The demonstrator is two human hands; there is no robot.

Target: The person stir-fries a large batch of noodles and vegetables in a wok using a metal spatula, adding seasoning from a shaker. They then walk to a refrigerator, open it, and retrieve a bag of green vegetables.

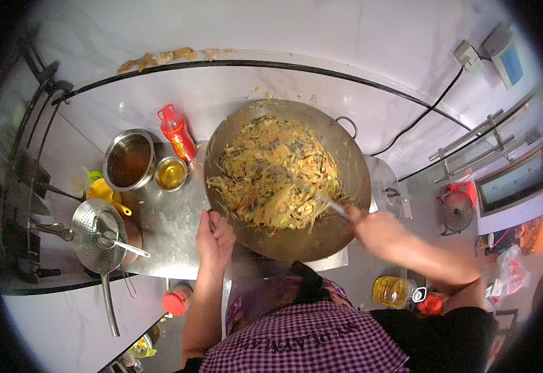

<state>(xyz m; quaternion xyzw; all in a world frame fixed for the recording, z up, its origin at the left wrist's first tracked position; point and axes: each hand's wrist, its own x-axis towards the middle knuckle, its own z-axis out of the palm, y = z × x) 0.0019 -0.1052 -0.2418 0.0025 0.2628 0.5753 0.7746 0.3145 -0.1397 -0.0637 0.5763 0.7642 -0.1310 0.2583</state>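
A large wok [290,249] holds a heap of shredded vegetables mixed with thin pale strands [276,172]. At the wok's near left rim, my left hand [215,238] is closed around its handle, most of which the fingers hide. From the right side, my right hand [369,228] grips the handle of a metal cooking utensil [339,209]. The utensil's far end is blurred and sunk among the food, so its shape cannot be told. A second loop handle [348,127] sticks out at the wok's far right, untouched.
Left of the wok, a steel counter [173,233] bears a bowl of dark brown sauce [131,161], a small bowl of yellow oil [171,174] and a red-labelled bottle [178,133]. A perforated strainer [95,235] juts over the counter's edge. An oil jug [392,291] stands lower right.
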